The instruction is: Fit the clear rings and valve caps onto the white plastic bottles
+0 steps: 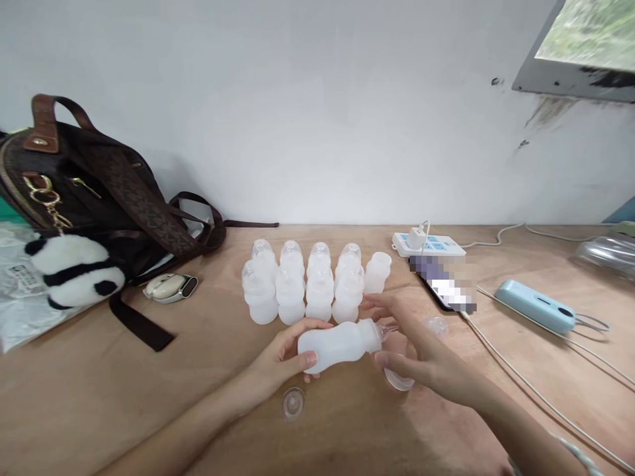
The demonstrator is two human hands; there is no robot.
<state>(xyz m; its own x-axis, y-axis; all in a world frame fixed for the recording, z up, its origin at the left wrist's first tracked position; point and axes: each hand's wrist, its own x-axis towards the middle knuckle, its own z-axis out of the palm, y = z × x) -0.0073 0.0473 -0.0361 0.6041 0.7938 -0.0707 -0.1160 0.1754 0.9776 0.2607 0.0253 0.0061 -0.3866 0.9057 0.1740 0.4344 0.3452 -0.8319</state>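
My left hand (280,360) is closed round the base of a white plastic bottle (340,344) held on its side above the wooden table (149,396). My right hand (417,354) is at the bottle's neck, fingers curled round a clear cap (397,378) with a clear nipple (389,328) at the mouth. Behind the hands stand several capped white bottles (302,284) in two rows, plus one uncapped bottle (377,272) at the right end. A loose clear cap (292,402) lies below my left hand and another clear piece (435,325) lies right of my right hand.
A dark handbag (84,192) with a panda plush (74,270) sits at the left, a small white device (171,287) beside it. A power strip (429,243), phone (444,287), blue device (536,305) and cables (526,383) occupy the right side. A wall rises behind.
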